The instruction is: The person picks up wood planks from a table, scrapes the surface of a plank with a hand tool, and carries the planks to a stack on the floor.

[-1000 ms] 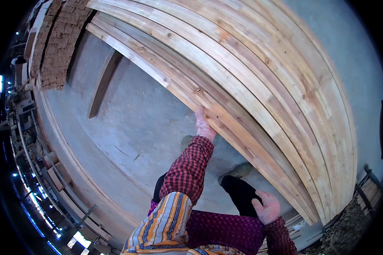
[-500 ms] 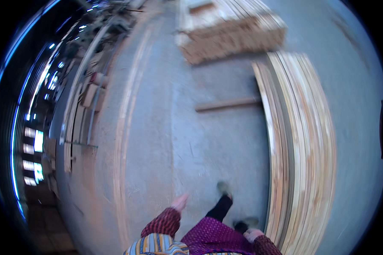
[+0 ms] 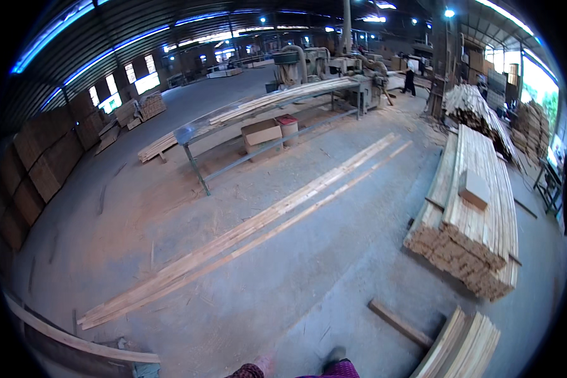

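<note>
At the lower edge my left hand [image 3: 266, 365] shows only in part, below a dark red patterned sleeve [image 3: 248, 371]. It hangs over the concrete floor, and blur hides how its fingers are held. No object shows in it. My right hand is out of view. Close by are a shoe [image 3: 336, 354] and a bit of purple cloth [image 3: 342, 369]. Nearest on the right lies a stack of long pale boards [image 3: 469, 349], cut off by the lower edge. A short wooden bearer [image 3: 400, 322] sticks out from beside it.
Long strips [image 3: 252, 225] lie diagonally across the floor. A larger board stack [image 3: 479, 217] at right carries a small block [image 3: 474, 189]. Further off stand a metal-framed table [image 3: 198, 170] with boards, a cardboard box [image 3: 261, 133], machinery [image 3: 290, 66] and a person [image 3: 410, 79].
My view has swung up and to the right, bringing the hall, machinery and far stacks into sight. My right hand has left the picture; my left now shows only at the lower edge.
</note>
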Available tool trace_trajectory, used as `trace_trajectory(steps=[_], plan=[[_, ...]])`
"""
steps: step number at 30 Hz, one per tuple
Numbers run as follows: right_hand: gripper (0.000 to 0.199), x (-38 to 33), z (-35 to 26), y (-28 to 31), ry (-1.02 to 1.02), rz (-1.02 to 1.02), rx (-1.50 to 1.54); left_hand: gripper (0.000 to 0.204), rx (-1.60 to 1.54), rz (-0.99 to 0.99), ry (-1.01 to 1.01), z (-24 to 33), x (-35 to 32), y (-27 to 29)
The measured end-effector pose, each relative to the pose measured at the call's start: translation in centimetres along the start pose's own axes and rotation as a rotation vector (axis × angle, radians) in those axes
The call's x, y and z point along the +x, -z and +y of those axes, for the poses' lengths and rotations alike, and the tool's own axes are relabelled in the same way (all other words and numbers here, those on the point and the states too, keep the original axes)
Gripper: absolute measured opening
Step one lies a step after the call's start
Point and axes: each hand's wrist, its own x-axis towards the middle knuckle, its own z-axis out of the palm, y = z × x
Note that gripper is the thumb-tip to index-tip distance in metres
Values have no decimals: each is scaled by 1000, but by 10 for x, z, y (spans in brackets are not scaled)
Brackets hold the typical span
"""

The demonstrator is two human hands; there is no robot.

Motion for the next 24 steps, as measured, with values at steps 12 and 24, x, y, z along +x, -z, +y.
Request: trace_trajectory(steps=[12,24], plan=[[55,296,-387,139,248,-257,-738,42,1443,152,-701,398,45,-75],[49,468,-939,343,654,115,-304,51,655,195,-347,776,170,-189]])
